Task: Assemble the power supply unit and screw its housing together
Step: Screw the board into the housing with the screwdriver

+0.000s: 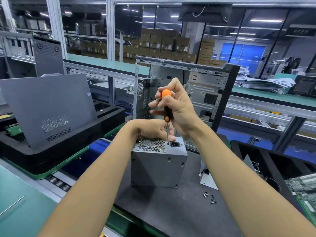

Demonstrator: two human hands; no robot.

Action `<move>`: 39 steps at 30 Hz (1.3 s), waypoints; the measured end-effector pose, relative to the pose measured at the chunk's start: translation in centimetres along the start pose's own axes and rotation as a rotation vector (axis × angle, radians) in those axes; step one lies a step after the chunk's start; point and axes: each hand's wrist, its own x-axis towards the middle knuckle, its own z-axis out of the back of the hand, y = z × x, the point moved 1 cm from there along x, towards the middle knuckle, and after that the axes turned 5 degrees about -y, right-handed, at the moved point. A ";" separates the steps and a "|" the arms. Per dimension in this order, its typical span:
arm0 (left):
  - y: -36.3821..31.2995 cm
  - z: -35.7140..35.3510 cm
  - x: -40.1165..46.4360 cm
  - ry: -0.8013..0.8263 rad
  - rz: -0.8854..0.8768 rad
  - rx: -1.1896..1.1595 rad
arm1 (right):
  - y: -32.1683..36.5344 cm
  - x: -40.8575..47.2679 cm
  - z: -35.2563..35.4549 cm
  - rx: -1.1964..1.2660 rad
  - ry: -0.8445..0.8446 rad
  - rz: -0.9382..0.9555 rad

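From the head view, the grey power supply unit [159,165] stands on end on the dark mat [171,207] at centre; the left hand [153,130] holds its top while the right hand [172,103] grips the orange-capped screwdriver [167,106], tip at a screw beside the socket. Judged mid-fastening, next it needs steady downward turning, then another of the loose screws [209,198] near right. The open computer case [184,93] behind appears to hold only brackets; the right tray [256,151] holds a circuit board [304,187].

Dark work mat [171,212] laid on green-edged pallet [118,218]. Power supply unit [159,168] stood upright at mat centre. Open computer chassis [205,93] stood at far edge, behind unit. Loose screws [210,198] scattered right of unit — well apart from it. Bent metal bracket [207,180] set just beyond screws.
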 end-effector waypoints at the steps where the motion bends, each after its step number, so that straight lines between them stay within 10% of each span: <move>1: 0.0 0.0 0.0 0.010 0.006 -0.003 | 0.0 0.1 -0.1 -0.019 -0.021 0.010; 39: 1.2 0.0 1.0 0.012 -0.006 -0.101 | -0.1 -0.6 0.9 0.004 -0.078 0.013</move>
